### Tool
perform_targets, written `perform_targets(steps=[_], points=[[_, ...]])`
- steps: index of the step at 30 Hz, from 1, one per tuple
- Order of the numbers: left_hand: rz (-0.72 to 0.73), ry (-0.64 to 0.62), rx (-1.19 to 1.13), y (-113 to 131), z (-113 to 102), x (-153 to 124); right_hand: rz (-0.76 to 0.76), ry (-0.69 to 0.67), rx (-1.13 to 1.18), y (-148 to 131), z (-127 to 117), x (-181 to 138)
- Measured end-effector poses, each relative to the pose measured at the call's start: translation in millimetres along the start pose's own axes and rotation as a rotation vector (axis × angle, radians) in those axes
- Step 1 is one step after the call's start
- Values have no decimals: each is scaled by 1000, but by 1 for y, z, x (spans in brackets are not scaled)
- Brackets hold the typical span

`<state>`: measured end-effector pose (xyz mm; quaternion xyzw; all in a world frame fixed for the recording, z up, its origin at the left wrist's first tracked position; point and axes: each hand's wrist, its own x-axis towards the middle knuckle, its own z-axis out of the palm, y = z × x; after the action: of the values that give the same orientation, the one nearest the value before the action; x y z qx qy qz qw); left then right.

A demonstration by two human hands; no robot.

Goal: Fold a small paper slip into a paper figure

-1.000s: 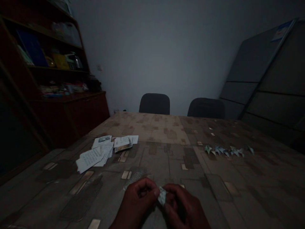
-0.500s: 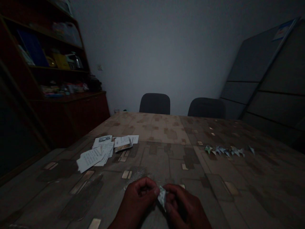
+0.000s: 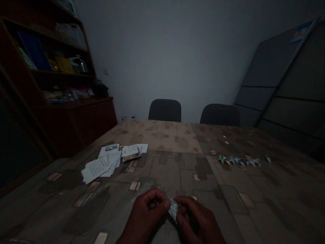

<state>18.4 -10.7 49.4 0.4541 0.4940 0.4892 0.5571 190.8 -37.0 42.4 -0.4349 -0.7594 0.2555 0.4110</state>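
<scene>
While both rest low over the table (image 3: 177,142), left hand (image 3: 148,211) and right hand (image 3: 195,220) pinch one folded paper piece (image 3: 173,210).

Loose papers (image 3: 106,161) lie left on the table (image 3: 177,142), folded pieces (image 3: 241,160) right.

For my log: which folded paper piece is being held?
The pale folded piece pinched between left hand and right hand; the others lie in a row farther right on the table, untouched.
</scene>
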Motion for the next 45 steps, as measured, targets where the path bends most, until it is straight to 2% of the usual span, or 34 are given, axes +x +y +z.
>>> perform_targets(steps=[9, 20, 23, 26, 30, 35, 38, 45], points=[[-29, -70, -54, -10, -3, 4, 11, 2, 18, 2, 0, 0], [5, -75, -45, 1, 3, -4, 99, 22, 13, 1, 0, 1], [70, -60, -35, 5, 5, -8, 103, 38, 24, -2, 1, 3], [181, -19, 103, 10, 4, -14, 126, 80, 15, -4, 3, 4], [273, -73, 258, 15, 2, -19, 119, 119, 18, -3, 5, 4], [186, 0, 202, 17, 8, -19, 78, 130, -9, 0, 8, 1], [120, -8, 114, 15, 12, -18, 24, 164, -43, 2, 9, -1], [102, 34, 68, 12, 14, -17, -33, 194, -69, 2, 10, -1]])
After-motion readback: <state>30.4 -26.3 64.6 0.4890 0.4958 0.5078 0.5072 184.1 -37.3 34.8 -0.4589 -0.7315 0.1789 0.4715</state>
